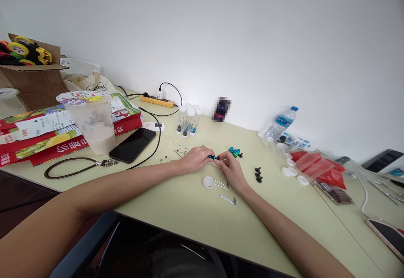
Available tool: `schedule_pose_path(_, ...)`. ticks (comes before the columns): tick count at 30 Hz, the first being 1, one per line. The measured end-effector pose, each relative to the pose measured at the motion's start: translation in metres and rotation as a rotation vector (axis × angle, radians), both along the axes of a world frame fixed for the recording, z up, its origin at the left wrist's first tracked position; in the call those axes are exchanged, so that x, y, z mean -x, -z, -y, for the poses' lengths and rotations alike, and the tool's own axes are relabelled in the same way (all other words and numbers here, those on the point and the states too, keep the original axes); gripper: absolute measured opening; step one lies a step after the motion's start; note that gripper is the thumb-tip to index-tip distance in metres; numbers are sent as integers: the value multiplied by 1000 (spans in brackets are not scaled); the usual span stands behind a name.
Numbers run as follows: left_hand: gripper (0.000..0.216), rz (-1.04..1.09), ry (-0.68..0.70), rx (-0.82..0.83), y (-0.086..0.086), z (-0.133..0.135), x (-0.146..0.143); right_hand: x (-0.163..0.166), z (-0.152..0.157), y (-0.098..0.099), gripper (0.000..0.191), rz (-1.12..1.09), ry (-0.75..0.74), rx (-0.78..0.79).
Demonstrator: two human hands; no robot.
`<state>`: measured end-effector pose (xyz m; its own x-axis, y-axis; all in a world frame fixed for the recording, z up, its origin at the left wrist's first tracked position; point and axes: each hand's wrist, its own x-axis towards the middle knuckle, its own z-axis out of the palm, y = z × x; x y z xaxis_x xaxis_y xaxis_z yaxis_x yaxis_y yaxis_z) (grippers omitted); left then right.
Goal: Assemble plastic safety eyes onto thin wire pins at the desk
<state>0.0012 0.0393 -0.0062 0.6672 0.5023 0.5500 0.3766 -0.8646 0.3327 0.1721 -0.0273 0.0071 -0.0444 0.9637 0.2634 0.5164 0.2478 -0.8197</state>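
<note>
My left hand is closed around a small blue metallic part, whose end sticks out past the fingers. My right hand pinches at a tiny dark piece at that end; the fingers hide most of it. Just beyond the right hand lies a cluster of shiny blue-green parts. Several black parts sit to its right. Nearer to me are a white round cap and thin bent metal rods. Thin metal pieces lie left of my left hand.
Several clear tubes with white caps stand near the wall. On the left are a plastic cup, a phone and a black cable. A water bottle and a red plastic bag are on the right.
</note>
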Motion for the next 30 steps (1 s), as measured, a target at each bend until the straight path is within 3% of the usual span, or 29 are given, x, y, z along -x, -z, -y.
schedule_pose_path(4, 18, 14, 28, -2, -1, 0, 0, 0, 0, 0, 33, -4, -47, 31)
schedule_pose_path(10, 18, 34, 1, 34, -3, 1, 1, 1, 2, -2, 26, -52, -10, -21)
schedule_pose_path(14, 18, 42, 29, 28, -4, 1, 1, 0, 1, -1, 36, -20, -50, 39)
schedule_pose_path(20, 18, 21, -9, 43, -3, 1, 1, -1, 0, 0, 28, -46, -32, 22)
schedule_pose_path(24, 18, 34, 28, 36, -3, 1, 1, -1, 0, -1, 40, -6, -64, 47)
schedule_pose_path(30, 17, 25, -14, 39, -3, 0, 1, 1, 0, -1, 27, -53, -39, 16)
